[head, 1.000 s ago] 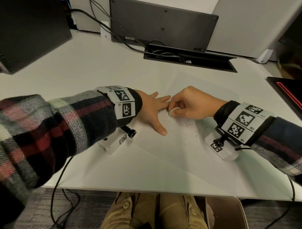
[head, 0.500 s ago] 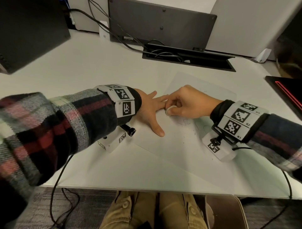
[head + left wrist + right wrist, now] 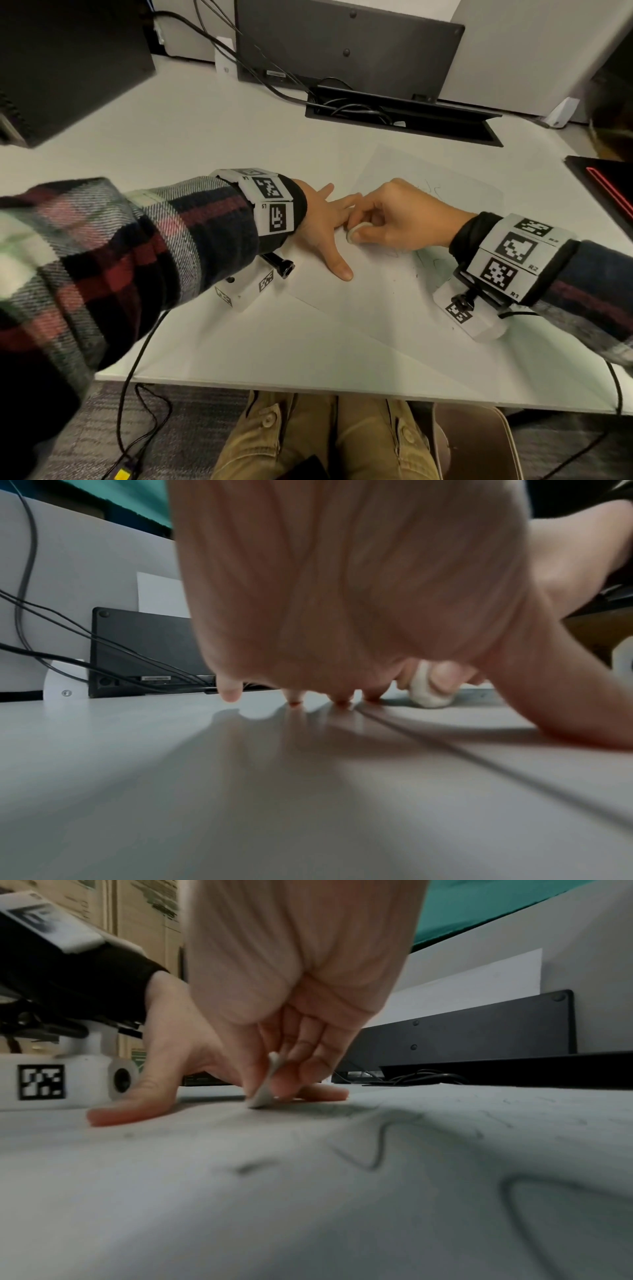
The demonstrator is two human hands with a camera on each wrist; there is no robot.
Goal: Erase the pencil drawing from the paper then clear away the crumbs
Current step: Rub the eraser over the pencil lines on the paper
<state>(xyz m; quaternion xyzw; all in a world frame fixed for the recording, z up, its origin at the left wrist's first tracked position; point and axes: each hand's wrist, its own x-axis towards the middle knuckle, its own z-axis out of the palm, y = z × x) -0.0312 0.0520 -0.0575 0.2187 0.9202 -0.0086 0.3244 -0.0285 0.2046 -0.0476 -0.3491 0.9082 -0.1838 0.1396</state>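
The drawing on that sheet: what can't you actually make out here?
- Pencil drawing: head view, too faint and partly under the right hand; its subject is unreadable.
- Same lines: right wrist view, blurred and seen edge-on.
- Eraser: left wrist view, mostly hidden behind the left hand.
- Paper: near corner fades into the desk; crumbs too small to count.

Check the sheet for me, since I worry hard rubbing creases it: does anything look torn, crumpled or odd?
No tear or crease shows. The paper lies askew on the desk, pinned flat by the left hand. The right hand pinches the eraser; dark crumbs dot the sheet.
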